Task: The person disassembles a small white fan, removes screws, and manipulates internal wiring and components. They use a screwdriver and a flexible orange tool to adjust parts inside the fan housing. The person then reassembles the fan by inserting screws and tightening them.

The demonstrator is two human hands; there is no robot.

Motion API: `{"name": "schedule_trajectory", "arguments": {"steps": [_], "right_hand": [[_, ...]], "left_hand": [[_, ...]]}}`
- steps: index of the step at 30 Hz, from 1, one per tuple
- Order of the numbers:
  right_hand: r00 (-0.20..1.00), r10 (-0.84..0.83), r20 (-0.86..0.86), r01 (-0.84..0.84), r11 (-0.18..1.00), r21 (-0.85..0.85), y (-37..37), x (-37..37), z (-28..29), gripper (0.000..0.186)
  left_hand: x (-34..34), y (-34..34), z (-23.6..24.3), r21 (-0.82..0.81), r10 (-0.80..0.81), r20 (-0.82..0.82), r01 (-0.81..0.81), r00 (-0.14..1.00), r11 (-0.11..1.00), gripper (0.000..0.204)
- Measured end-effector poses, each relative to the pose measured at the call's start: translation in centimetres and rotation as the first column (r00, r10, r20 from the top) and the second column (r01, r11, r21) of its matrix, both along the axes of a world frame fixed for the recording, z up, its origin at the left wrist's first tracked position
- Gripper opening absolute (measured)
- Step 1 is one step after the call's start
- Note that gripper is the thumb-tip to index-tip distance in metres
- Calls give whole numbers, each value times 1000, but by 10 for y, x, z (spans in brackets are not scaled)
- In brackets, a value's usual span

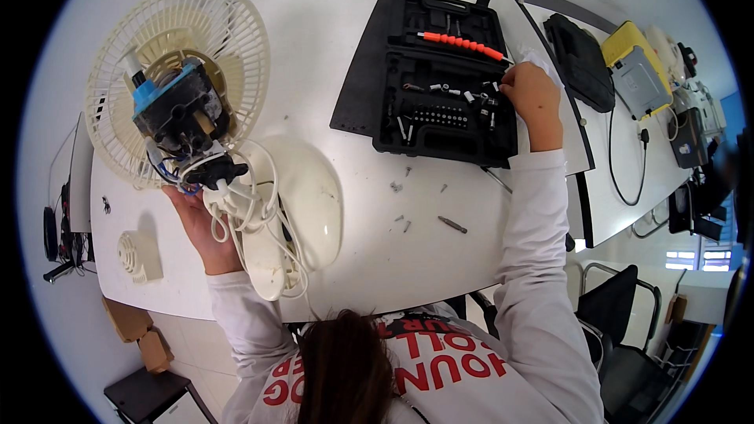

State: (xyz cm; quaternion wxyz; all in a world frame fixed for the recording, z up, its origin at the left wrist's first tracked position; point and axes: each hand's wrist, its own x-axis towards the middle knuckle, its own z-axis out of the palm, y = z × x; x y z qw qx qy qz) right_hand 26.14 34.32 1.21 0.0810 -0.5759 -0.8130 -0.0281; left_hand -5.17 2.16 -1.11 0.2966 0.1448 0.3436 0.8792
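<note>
A cream desk fan (259,94) stands at the left of the table, its motor housing (177,106) uncovered, with wires and a looped white cord around its neck. My left hand (206,228) grips the fan's neck from behind; part of its fingers is hidden by the fan. On the right, my right hand (536,98) is over the right edge of an opened black tool case (448,145). Its fingers are pinched together, and whatever is between them is too small to tell. Inside the case lie several bits, sockets and an orange flexible shaft (463,44).
Several small screws (396,187) and a screwdriver bit (452,224) lie on the white table (369,267). A cream vented cover (140,256) sits at the left. Past the right edge, another table holds a black case (580,63) and a yellow-grey box (638,71).
</note>
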Motion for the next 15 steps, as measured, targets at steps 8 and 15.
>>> {"name": "schedule_trajectory", "arguments": {"steps": [8, 15], "right_hand": [[995, -13, 101, 7, 998, 62, 1, -15, -20, 14], [990, 114, -80, -112, 993, 25, -5, -1, -4, 22]], "left_hand": [[8, 3, 7, -32, 46, -9, -46, 999, 998, 26], [-7, -4, -9, 55, -10, -1, 10, 1000, 998, 36]]}}
